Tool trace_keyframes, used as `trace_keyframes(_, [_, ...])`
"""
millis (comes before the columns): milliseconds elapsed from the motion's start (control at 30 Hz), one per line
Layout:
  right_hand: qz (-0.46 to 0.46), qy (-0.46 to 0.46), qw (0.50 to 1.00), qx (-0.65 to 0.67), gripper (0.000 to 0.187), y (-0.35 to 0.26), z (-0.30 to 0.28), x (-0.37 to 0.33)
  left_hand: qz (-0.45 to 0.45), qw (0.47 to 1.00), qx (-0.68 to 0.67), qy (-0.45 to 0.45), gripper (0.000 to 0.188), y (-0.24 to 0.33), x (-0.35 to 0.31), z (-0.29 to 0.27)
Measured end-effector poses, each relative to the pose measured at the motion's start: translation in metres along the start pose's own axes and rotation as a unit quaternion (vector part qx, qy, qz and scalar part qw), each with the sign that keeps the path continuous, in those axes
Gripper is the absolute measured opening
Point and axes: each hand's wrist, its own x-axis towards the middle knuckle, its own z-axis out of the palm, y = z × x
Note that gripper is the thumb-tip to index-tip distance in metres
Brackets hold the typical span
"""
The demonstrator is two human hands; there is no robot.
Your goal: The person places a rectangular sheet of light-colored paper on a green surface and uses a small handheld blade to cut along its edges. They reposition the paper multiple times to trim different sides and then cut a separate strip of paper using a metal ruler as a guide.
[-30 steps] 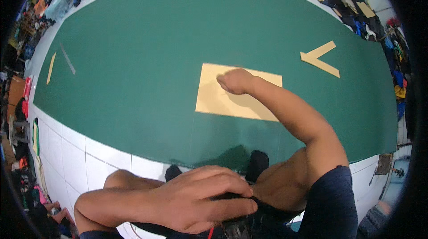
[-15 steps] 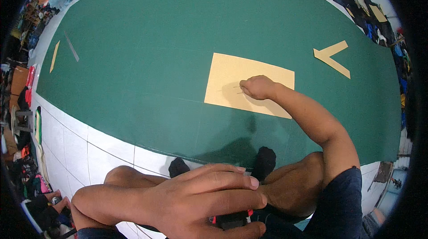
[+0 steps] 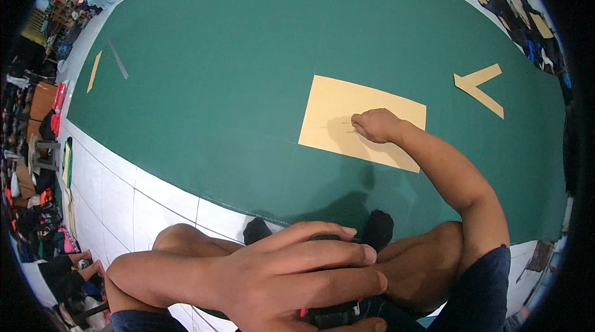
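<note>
Sheet (image 3: 331, 100): a plain yellow oblong, flat on the green mat (image 3: 217, 84), slightly askew, directly in front of the person and a little to the right.
Right hand (image 3: 379, 126): over the sheet, its knuckles above the right half and the thumb tip near the middle; the forearm crosses the sheet's right end.
Right fingers: curled in tight, clenched; whether they grasp something slim, I cannot tell. The sheet lies right under them, with bare yellow to the left of the thumb and beyond the knuckles.
Thin dark lines (image 3: 347, 123): two, just left of the thumb; too small to tell whether tool or marks.
Left hand (image 3: 279, 276): palm down, close to the camera, well apart from the sheet.
Left fingers: released, long and slightly spread, over a black object (image 3: 331, 318) with red bits; contact cannot be told.
V-shape (image 3: 480, 75): two yellow strips meeting at their left ends, to the right of the sheet.
Far left: a narrow yellow strip (image 3: 94, 72) near a grey strip (image 3: 118, 59), both on the mat.
Feet: dark socks (image 3: 378, 228) at the mat's near edge.
Floor: white tiles (image 3: 164, 180).
</note>
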Motion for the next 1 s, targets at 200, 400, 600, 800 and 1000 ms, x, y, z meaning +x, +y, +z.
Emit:
trace_keyframes(200, [0.003,0.002,1.0,0.002,0.033,0.005,0.003,0.0,-0.011,1.0,-0.008,0.003,0.043,-0.002,0.002,0.007])
trace_keyframes(400, [0.003,0.004,1.0,0.005,0.033,0.007,0.004,-0.002,-0.015,0.999,-0.027,0.011,0.042,-0.007,0.002,0.012])
trace_keyframes(600, [0.01,-0.003,1.0,0.013,0.033,0.009,0.005,-0.004,-0.03,0.999,-0.04,-0.018,0.044,-0.007,-0.002,0.012])
trace_keyframes(800, [0.014,-0.006,1.0,0.024,0.033,0.011,0.008,-0.009,-0.286,0.933,-0.162,-0.147,0.027,0.001,0.007,-0.006])
trace_keyframes(1000, [0.028,-0.011,0.999,0.024,0.034,0.018,0.01,-0.009,-0.572,0.741,-0.191,-0.296,0.046,-0.016,0.003,0.005])
